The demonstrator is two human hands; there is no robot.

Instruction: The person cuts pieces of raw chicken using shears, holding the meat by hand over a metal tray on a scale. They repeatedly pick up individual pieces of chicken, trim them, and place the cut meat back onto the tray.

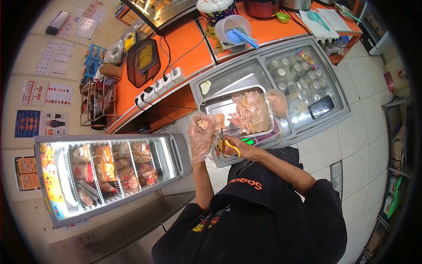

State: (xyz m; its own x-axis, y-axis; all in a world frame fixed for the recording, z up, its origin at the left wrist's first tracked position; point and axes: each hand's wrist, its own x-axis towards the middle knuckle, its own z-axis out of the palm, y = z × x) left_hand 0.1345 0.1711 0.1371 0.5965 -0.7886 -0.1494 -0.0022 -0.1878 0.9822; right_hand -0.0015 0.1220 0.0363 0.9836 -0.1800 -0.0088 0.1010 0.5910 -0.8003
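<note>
My left hand (201, 134), covered by a clear plastic glove, is closed on a piece of raw chicken (220, 120) at the near left corner of the metal tray (213, 106). In my right hand (241, 148) are scissors (231, 148) with yellow handles, their blades pointing up at the piece. Cut strips of raw chicken (249, 111) are heaped over the right part of the tray. Under its near edge, the kitchen scale (263, 137) shows a lit green display. Just right of the tray is a pinkish, rounded item (278, 103).
The tray rests over a glass-topped chest freezer (316, 83) holding cans, with a black phone (321, 107) on its lid. Behind runs an orange counter (187, 53) with a power strip (160, 87) and a plastic tub (233, 30). A lit display fridge (114, 171) stands at left.
</note>
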